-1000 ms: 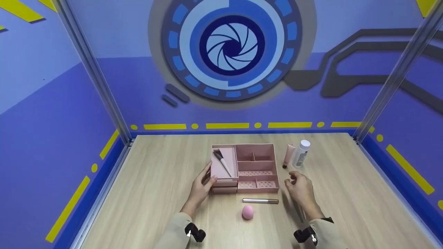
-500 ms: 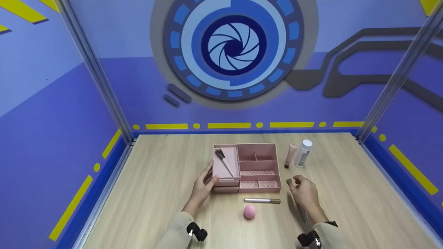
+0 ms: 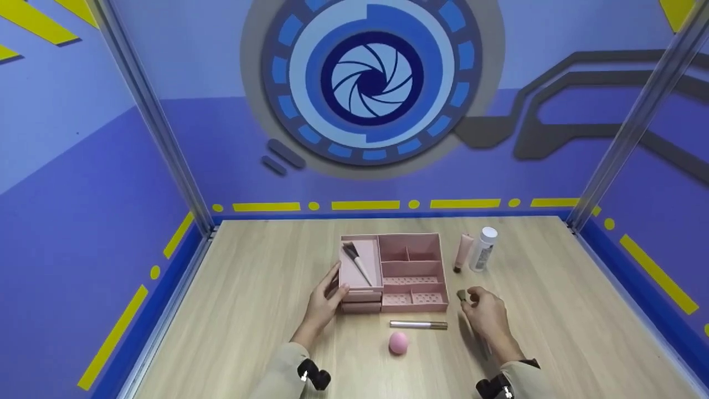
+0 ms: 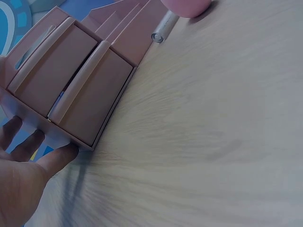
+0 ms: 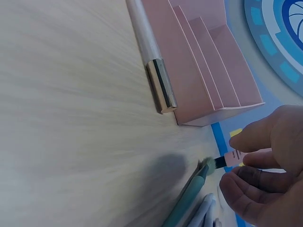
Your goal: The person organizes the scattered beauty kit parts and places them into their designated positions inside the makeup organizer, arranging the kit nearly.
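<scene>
Clock is centred on the pink organizer (image 3: 415,307); 12 o'clock points away from the person. Nearest, at 6 o'clock, a pink egg-shaped sponge (image 3: 398,343) sits on the table (image 3: 266,266). A passing sleeve could set it rolling, given its rounded shape. Just beyond, between 5 and 6 o'clock, a silver tube (image 3: 418,325) lies crosswise; its round barrel presents the same risk.

At 4 o'clock the right hand (image 3: 487,315) has loosely bent fingers, a narrow gap at the tips and nothing visibly held. A green-handled brush (image 5: 189,195) lies beneath it; contact cannot be confirmed. A pinch taken near the bristles could let the long handle swing.

At 8 o'clock the left hand (image 3: 321,310) rests extended fingers against the organizer's side, thumb at the front corner. Uneven pressure there could skew the organizer and shift the dark-tipped brush (image 3: 357,263) lying loose in its left tray.

Farthest, between 2 and 3 o'clock, are a pink squeeze tube (image 3: 463,252) and a white-capped bottle (image 3: 483,250). A wide reach by the right hand could knock either.
</scene>
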{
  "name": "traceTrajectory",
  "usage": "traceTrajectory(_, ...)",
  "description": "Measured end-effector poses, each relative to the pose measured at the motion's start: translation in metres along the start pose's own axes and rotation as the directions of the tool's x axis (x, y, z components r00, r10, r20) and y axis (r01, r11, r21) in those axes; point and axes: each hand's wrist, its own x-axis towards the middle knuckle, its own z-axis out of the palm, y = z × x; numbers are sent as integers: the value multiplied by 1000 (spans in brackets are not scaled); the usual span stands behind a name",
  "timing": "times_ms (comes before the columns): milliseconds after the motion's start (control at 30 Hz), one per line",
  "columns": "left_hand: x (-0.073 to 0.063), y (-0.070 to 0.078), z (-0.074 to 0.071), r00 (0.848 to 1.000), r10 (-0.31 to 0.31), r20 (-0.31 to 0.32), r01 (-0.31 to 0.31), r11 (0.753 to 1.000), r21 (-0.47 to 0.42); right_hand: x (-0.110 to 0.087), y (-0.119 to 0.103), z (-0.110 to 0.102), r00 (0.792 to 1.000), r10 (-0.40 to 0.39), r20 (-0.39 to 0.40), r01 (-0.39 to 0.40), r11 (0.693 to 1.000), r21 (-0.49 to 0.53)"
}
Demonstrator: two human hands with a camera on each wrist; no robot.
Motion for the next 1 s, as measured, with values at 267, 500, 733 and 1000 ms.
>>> traceTrajectory(267,2,-2,-1,1000,13,14,-13,1000,-11,-1,0,0,999,16,28,-15,1000,-6)
traceTrajectory(500,1,0,-1,1000,6,15,-6,1000,7,-3,2,2,999,23,36,-23,1000,-7)
traceTrajectory(733,0,-2,-2,1000,14,18,-14,1000,27,-5,3,6,1000,1,28,0,1000,-26)
traceTrajectory(1000,-1,-1,-2,1000,18,11,-18,999,29,-5,3,8,999,-7,36,9,999,-47)
